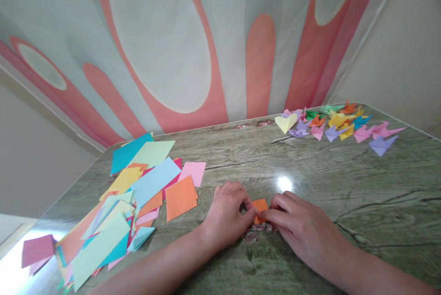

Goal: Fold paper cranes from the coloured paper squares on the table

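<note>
1. At the near middle of the table point(237, 152), I have the orange paper point(261, 205) between both hands, small and roughly square, on or just above the wood; I can't tell which.
2. My left hand point(229, 210) is at its left edge, thumb and forefinger tips brought together on the paper, the other fingers curled.
3. My right hand point(298, 221) comes in from the other side, fingers bent, with a fingertip over the paper's lower right part. Its thumb is mostly hidden from me, so I can't tell whether it pinches or only presses.
4. Just below the paper I see a reddish flower pattern point(253, 238) on the tabletop, partly under the hands.
5. Off to the left lies the loose pile point(155, 181): blue, teal, yellow, pale green and pink sheets overlapping. An orange sheet point(181, 198) sits at its right side, near my left hand.
6. Toward the far right corner stand the folded birds point(339, 120), bunched close in many colours, with a pale yellow piece point(285, 123) at their left end.
</note>
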The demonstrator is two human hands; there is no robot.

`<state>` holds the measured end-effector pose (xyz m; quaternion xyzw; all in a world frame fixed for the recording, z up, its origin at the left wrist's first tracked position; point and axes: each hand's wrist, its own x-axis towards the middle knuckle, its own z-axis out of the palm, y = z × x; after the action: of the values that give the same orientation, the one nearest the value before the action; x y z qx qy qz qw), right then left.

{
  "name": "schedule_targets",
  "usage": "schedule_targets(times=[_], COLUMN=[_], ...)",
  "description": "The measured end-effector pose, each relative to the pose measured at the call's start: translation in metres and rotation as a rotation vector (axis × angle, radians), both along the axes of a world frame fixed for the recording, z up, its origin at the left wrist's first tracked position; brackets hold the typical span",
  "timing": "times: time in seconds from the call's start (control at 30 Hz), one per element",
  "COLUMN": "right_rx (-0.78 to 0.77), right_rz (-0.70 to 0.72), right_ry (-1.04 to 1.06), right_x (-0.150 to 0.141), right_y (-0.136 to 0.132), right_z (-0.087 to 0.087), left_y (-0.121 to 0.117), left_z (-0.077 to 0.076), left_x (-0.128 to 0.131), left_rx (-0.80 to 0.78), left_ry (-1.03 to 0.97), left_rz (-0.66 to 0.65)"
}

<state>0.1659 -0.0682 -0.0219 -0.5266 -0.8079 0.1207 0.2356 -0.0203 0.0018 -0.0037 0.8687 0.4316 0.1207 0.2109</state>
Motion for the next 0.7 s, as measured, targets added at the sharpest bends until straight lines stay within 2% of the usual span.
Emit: schedule_targets(times=[0.2,0.7], right_rx=[0.049,0.083], right_rz=[0.041,0.066], right_ry=[-0.145,-0.114], right_x=[0.003,0.013], right_y=[-0.002,-0.001], right_z=[0.003,0.004], left_y=[0.001,0.002], left_z=[0.001,0.007], left_x=[-0.003,-0.005], left_rx=[0.001,0.014], left_ry=[-0.023,0.009], left_rz=[-0.011,-0.078])
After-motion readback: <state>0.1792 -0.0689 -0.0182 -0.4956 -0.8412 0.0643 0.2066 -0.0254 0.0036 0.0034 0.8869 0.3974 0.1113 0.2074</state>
